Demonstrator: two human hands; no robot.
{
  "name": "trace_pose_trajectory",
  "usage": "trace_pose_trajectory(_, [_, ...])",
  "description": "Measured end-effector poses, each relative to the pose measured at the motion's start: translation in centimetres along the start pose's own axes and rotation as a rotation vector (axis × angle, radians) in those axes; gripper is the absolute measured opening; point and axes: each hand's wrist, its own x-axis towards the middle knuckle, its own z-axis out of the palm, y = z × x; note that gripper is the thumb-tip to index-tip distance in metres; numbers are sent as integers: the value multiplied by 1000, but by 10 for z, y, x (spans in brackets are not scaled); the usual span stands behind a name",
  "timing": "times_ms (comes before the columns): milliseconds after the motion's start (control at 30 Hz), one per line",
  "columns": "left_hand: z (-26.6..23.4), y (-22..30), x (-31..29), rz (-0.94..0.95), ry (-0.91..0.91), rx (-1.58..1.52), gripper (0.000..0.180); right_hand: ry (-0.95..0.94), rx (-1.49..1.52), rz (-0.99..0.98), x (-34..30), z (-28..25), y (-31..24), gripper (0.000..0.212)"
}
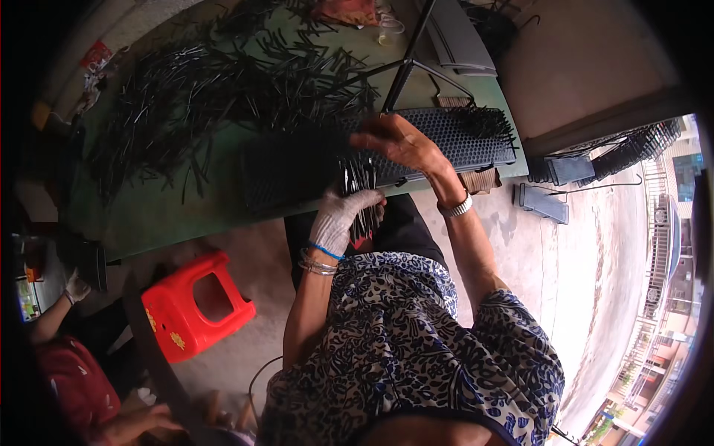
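My left hand (341,217), in a white knit glove, is wrapped round a bundle of thin black strips (361,180) at the table's front edge. The strips stand roughly upright in its grip, with ends showing above and below the fingers. My bare right hand (411,151) hovers just above and to the right of the bundle. Its fingers are smeared by motion, so their hold cannot be read. Under it lies a long black perforated tray (457,149) with a dimpled surface. Another heap of black strips (485,123) rests on the tray's right end.
A large loose pile of black strips (223,85) covers the green table (175,223). A black metal stand (405,67) rises behind the tray. A red plastic stool (167,301) stands on the floor at left, near a co-worker's sleeve (78,379). Grey boxes (541,204) sit at right.
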Motion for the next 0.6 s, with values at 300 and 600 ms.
trace_pose_trajectory(300, [-2, 0, -5, -14, -2, 35, 14, -81, 50, -121, -4, 15, 10, 17])
trace_pose_trajectory(600, [-16, -4, 1, -217, -47, -391, 17, 681, -299, -402, 34, 29, 32, 6])
